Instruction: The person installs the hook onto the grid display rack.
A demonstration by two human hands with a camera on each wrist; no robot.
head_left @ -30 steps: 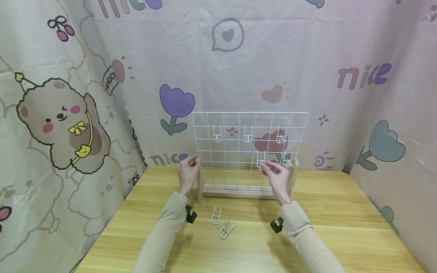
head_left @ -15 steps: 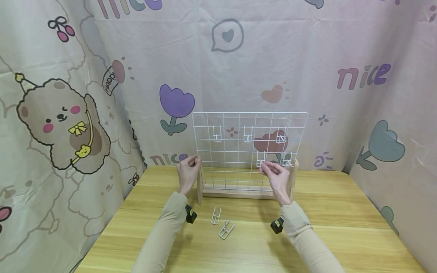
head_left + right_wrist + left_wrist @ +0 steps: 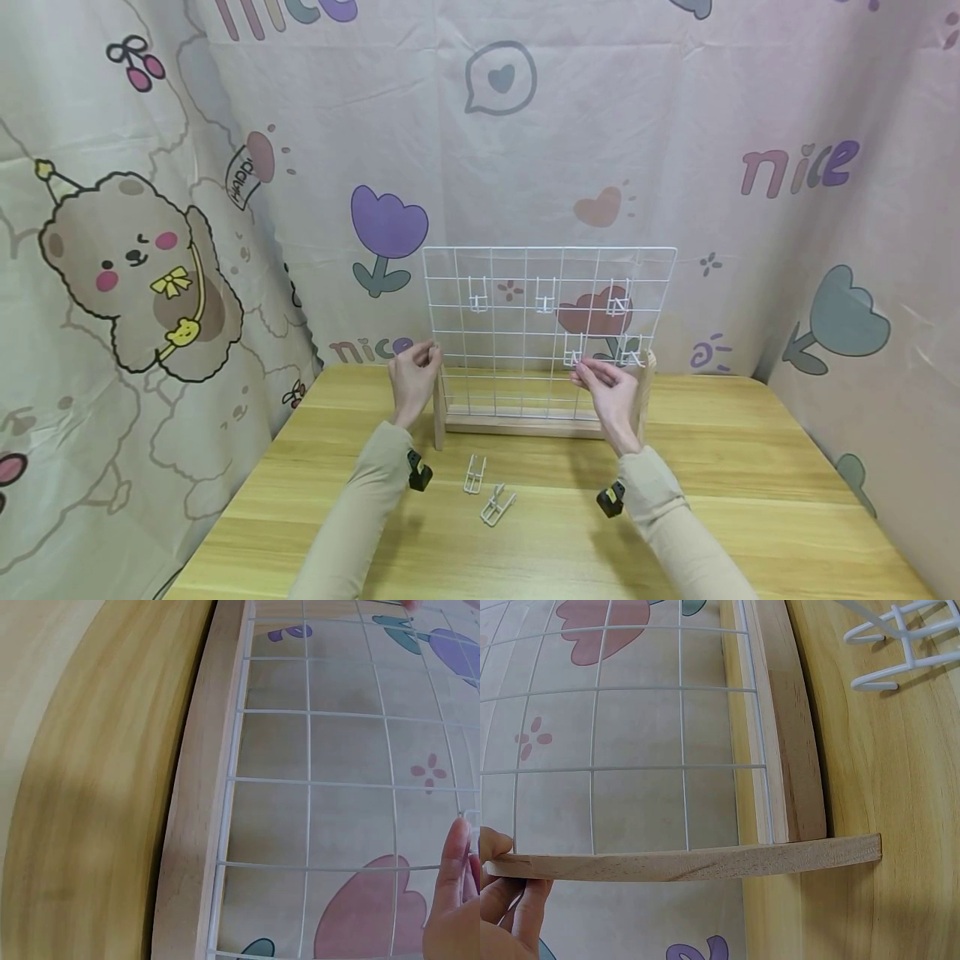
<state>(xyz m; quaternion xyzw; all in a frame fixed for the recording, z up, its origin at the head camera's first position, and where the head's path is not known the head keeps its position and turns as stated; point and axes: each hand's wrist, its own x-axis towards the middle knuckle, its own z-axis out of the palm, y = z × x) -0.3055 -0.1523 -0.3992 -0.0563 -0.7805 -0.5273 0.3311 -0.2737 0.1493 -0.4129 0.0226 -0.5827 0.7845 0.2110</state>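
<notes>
Almost nothing shifted since the earlier frames. Right hand still pinched a white wire hook on the grid panel at the table's far edge; left hand gripped the wooden post. Hook judged light, stiff, slippery; best pinched at its shank.

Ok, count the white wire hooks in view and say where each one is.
7. Three hang along the grid panel's upper row, two in the lower right, the first at the right hand. Two lie on the table. More may be hidden.
</notes>
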